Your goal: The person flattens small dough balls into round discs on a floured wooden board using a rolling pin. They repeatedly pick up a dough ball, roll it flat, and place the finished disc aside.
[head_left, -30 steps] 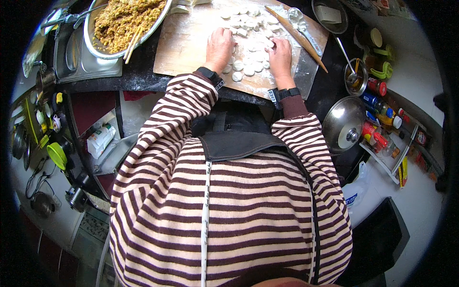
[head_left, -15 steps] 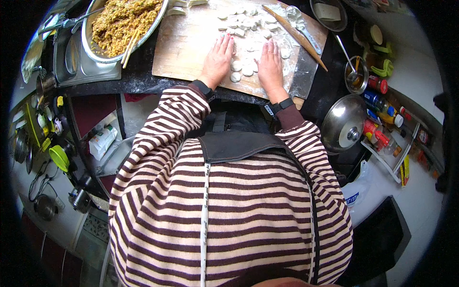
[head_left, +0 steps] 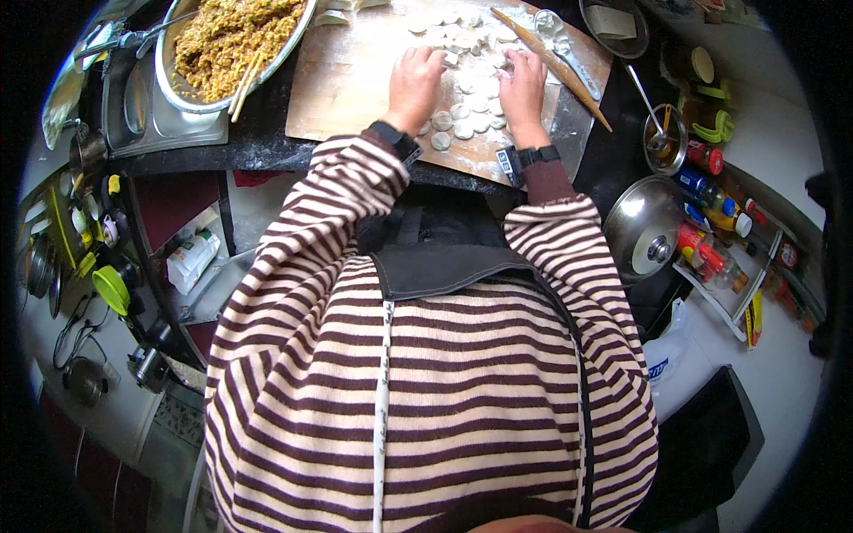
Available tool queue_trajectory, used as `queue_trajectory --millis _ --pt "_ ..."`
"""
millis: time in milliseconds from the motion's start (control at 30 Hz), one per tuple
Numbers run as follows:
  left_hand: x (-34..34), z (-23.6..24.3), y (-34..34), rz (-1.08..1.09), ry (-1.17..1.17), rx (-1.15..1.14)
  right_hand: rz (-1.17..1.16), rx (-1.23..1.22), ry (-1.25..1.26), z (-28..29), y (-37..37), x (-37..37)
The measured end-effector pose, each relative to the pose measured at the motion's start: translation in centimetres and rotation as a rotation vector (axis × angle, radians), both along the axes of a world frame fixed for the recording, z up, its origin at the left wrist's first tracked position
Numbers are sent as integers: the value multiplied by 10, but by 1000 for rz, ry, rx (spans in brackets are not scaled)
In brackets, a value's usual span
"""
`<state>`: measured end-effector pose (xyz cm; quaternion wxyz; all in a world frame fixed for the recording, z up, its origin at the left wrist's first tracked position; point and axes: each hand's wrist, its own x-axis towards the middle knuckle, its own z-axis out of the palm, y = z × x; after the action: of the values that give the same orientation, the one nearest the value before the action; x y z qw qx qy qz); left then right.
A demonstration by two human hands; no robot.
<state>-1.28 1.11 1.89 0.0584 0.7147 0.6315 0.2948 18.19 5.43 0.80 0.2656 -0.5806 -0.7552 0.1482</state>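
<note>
On the floury wooden board [head_left: 342, 98] lie many small pieces of white dough. Flattened dough rounds [head_left: 463, 129] are grouped between my wrists, and uncut-looking thicker pieces [head_left: 462, 40] are scattered farther back. My left hand [head_left: 416, 89] is bent over the board, its fingers closed at a dough piece [head_left: 450, 59]. Across from it, my right hand [head_left: 522, 96] has its fingers curled down, with thumb and fingertips at another piece mostly hidden by the hand. A tapered wooden rolling pin [head_left: 555, 67] lies slantwise to the right of my right hand.
A big metal bowl of filling [head_left: 235, 53] with chopsticks [head_left: 246, 87] stands at the far left, by a steel sink [head_left: 178, 129]. To the right are a small pot with a ladle [head_left: 665, 147], a domed metal lid [head_left: 641, 226] and several bottles [head_left: 721, 213].
Both hands have moved farther forward over the board. Their flat, outstretched fingers have curled in around dough pieces, and more flattened rounds show between the wrists.
</note>
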Motion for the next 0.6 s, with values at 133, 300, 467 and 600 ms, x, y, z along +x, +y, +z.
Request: queue_trajectory --millis 133,300,467,600 --pt "10 -4 21 -1 78 -150 -31 -90 -9 -3 9 2" --pt "14 -10 23 -8 92 -131 -115 -256 -32 9 -3 23" --pt "17 -6 11 -68 48 -141 14 -147 -164 20 -9 27" --pt "9 -6 2 -118 15 -188 -9 -122 -133 18 -13 29"
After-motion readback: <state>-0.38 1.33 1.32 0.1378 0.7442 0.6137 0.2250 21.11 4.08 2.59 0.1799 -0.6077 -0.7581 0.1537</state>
